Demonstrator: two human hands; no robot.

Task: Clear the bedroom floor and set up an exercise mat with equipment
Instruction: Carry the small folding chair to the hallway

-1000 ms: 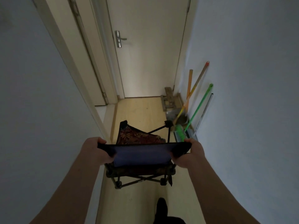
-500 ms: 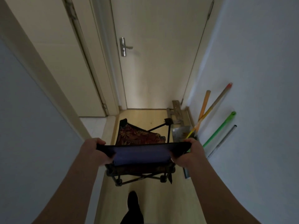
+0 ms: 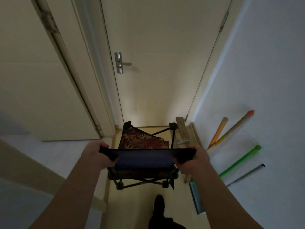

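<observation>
I hold a small folding camp chair (image 3: 143, 142) in front of me, off the wooden floor of a dim, narrow hallway. It has a black metal frame, a dark blue back panel and a red leaf-patterned seat. My left hand (image 3: 97, 154) grips the left end of the blue back panel. The right end is gripped by my right hand (image 3: 194, 160). The chair's feet hang just above the floor. No exercise mat or equipment is in view.
A closed cream door (image 3: 158, 63) with a metal handle (image 3: 121, 63) ends the hallway just ahead. Another door (image 3: 41, 83) stands open on the left. Broom and mop handles (image 3: 231, 131) lean on the right wall, a dustpan (image 3: 196, 197) below them. My foot (image 3: 159, 205) is on the floor.
I have walked forward with the chair; the end door and the leaning handles are closer and larger. My grip on the chair is unchanged.
</observation>
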